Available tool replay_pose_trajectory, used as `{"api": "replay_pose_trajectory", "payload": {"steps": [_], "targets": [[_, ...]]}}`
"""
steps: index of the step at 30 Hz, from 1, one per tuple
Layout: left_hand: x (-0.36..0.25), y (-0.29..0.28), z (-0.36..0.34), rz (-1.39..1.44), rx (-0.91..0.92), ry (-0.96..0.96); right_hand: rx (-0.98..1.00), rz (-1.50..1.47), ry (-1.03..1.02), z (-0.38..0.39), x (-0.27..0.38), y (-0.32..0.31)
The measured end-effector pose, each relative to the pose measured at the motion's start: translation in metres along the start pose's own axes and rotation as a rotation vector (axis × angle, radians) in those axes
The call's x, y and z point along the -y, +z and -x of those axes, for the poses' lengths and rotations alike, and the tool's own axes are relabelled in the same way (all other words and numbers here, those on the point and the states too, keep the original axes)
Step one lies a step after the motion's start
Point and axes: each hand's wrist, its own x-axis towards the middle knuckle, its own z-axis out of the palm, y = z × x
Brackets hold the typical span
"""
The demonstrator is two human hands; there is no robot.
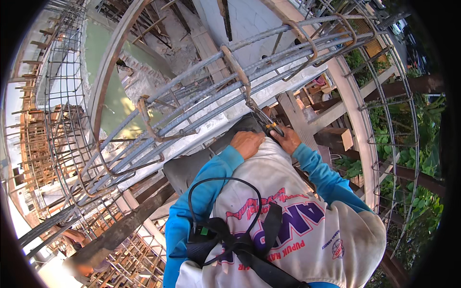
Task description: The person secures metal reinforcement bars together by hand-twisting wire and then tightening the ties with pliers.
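**Rebar cage tied at a stirrup**

Rebar cage point(192, 110) ran from lower left to upper right of the frame, its long bars ringed by rusty stirrups point(235, 67). At centre, the left hand point(247, 143) lay curled, fingers together, on the grey cloth below the bars. Just right of it, the right hand point(286, 139) was clamped on pliers point(265, 120) at a stirrup crossing. Twisting the wire snug there, not overtight, seemed wise.

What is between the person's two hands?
Head view: only pale shirt cloth separates the left hand from the right hand, which holds pliers.
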Motion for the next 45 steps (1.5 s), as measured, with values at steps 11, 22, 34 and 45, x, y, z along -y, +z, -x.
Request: {"api": "replay_pose_trajectory", "payload": {"steps": [11,22,34,45], "targets": [[0.010,0.010,-0.001,-0.009,-0.005,-0.003,0.063,-0.055,-0.059,0.000,0.009,-0.011],[0.013,0.016,0.005,0.039,-0.090,0.003,0.281,0.319,0.358,-0.020,0.015,-0.003],[0.040,0.008,0.045,0.089,-0.217,-0.100,0.025,0.310,0.029,-0.028,-0.001,-0.026],[0.017,-0.023,0.063,0.434,-0.767,-0.333,0.113,0.025,0.019,-0.019,-0.048,-0.008]]}}
